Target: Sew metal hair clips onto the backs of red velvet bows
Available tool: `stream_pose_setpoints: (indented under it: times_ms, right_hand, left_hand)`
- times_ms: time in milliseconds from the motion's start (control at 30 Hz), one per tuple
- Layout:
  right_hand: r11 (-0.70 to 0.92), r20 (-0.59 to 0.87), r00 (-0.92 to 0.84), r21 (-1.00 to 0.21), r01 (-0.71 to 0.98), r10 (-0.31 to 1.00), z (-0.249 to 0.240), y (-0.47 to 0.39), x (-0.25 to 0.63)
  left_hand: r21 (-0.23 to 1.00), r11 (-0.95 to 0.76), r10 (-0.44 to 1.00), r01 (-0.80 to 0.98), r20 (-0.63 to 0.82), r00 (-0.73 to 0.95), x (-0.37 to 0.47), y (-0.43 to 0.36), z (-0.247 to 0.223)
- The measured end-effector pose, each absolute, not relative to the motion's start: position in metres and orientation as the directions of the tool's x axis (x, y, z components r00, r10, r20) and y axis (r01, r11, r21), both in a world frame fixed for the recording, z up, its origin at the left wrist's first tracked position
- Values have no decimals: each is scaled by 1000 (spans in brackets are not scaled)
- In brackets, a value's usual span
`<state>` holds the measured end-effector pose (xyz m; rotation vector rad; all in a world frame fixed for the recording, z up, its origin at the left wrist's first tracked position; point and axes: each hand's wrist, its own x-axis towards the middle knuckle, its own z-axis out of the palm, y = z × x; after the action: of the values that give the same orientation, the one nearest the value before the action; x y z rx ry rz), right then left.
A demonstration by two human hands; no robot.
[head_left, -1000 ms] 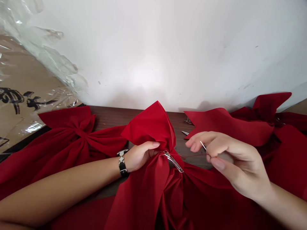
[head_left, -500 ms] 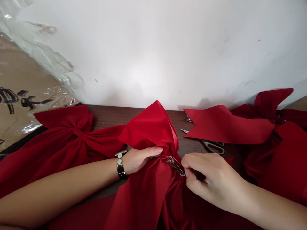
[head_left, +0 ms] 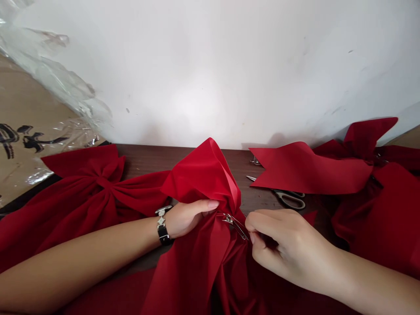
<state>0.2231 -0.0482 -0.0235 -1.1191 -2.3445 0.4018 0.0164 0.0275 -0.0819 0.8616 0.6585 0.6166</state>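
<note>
A red fabric bow [head_left: 206, 175] is gathered in the middle, and my left hand [head_left: 188, 216] grips it there with the thumb on top. A silver metal clip [head_left: 235, 225] lies against the gathered centre, its toothed part slanting down to the right. My right hand [head_left: 278, 238] is closed at the clip's far end, thumb and forefinger pinched together; whether they hold the clip or a bit of fabric is hard to make out. Loose red tails hang below both hands.
Another red bow [head_left: 105, 181] lies at left, more red bows [head_left: 390, 205] at right. Scissors [head_left: 290, 200] lie partly under a red tail on the brown table [head_left: 147, 157]. Behind are a white wall [head_left: 203, 74] and a plastic-wrapped carton [head_left: 29, 105].
The view has shifted slightly, so most things appear a little further left. The clip looks narrower, its parts closer together; both hands keep nearly the same pose.
</note>
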Motion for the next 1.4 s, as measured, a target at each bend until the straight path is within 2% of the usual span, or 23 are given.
stream_pose_setpoints:
  times_ms: [600, 800, 1167, 1400]
  right_hand:
    - [620, 342, -517, -438, 651, 785, -27, -52, 220]
    - [604, 348, -494, -443, 663, 797, -24, -52, 220]
    - [538, 252, -484, -527, 657, 838, -18, -51, 220]
    - [427, 150, -442, -644, 634, 884, -12, -53, 221]
  left_hand:
    - [837, 489, 702, -246, -209, 681, 16, 27, -83]
    - [839, 495, 704, -227, -235, 670, 16, 28, -86]
    - [852, 470, 684, -232, -185, 706, 14, 26, -84]
    - [871, 445, 698, -210, -190, 690, 14, 26, -83]
